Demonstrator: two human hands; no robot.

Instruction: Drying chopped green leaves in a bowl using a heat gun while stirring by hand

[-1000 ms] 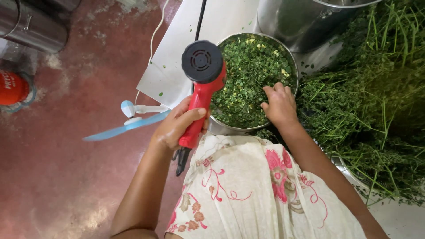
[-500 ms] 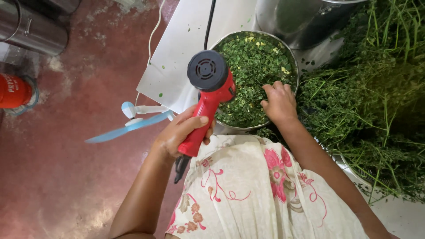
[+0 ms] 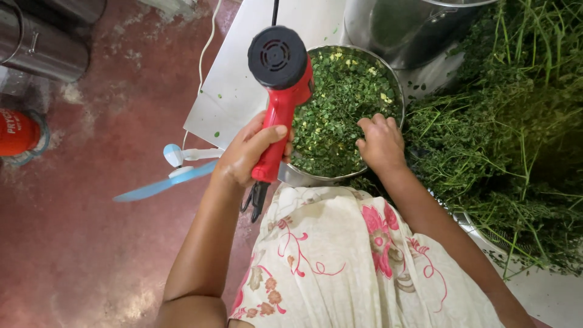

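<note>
My left hand (image 3: 250,155) grips the handle of a red and black hair dryer (image 3: 280,79), held over the left rim of a round metal bowl (image 3: 303,178). The bowl is full of small green leaves (image 3: 340,106) with a few yellow bits. My right hand (image 3: 381,143) rests in the leaves at the bowl's near right side, fingers curled, holding nothing that I can see. The dryer's black cord hangs down below my left hand. A floral cloth (image 3: 352,261) covers my lap below the bowl.
A big heap of green leafy stems (image 3: 504,121) lies to the right. A large steel pot (image 3: 419,30) stands behind the bowl on a white sheet (image 3: 237,85). On the red floor lie a small blue-bladed fan (image 3: 170,176), a steel canister (image 3: 42,48) and a red container (image 3: 17,132).
My left hand has tilted and lifted the hair dryer further over the bowl's left side. My right hand stays in the leaves.
</note>
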